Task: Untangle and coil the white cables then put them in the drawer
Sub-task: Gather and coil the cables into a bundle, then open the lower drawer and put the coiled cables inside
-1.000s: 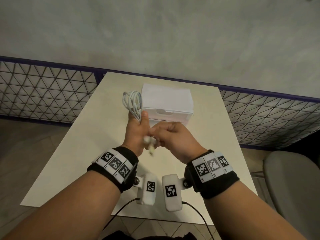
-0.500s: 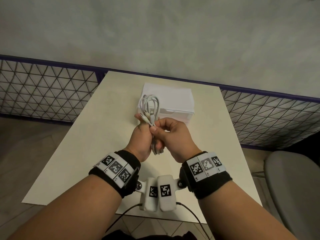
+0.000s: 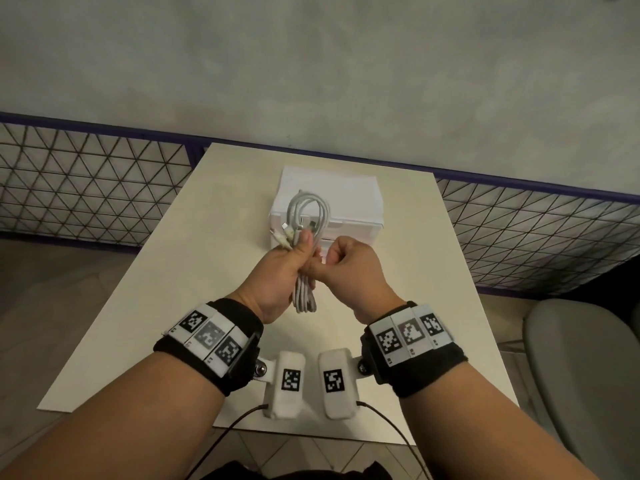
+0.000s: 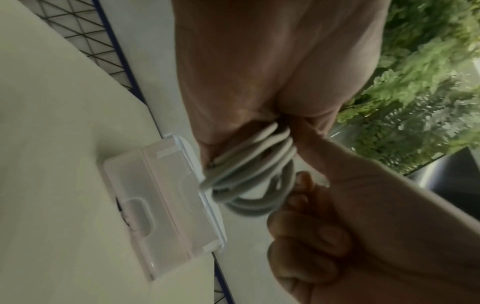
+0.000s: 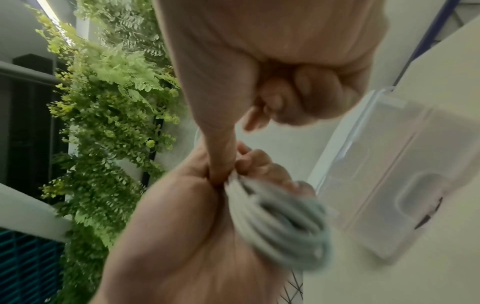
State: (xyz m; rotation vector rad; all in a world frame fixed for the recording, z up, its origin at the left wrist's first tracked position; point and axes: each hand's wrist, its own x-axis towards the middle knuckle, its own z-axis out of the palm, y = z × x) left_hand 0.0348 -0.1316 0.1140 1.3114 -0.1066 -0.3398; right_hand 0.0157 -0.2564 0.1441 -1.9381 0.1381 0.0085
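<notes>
A bundle of coiled white cables [image 3: 309, 209] stands upright in my left hand [image 3: 284, 268], which grips it round the middle above the table. Loops and several plug ends stick out above my thumb, and more loops hang below the fist. My right hand [image 3: 351, 265] is beside it with its fingers curled into a fist around nothing, and only its thumb reaches the bundle. The wrist views show the cables [image 4: 254, 174] [image 5: 280, 222] with that thumb against them. The white drawer box [image 3: 346, 195] sits behind, with its drawer front [image 4: 161, 205] closed.
The cream table [image 3: 166, 306] runs from me to a grey wall, with bare surface on both sides of the box. A wire mesh fence [image 3: 86, 188] with a purple rail lines the back. A grey chair [image 3: 581, 375] stands at the right.
The bundle turned upright in front of the box, held in my left hand. My right hand let go of the cable, drew a little to the right and closed into a fist, thumb still touching.
</notes>
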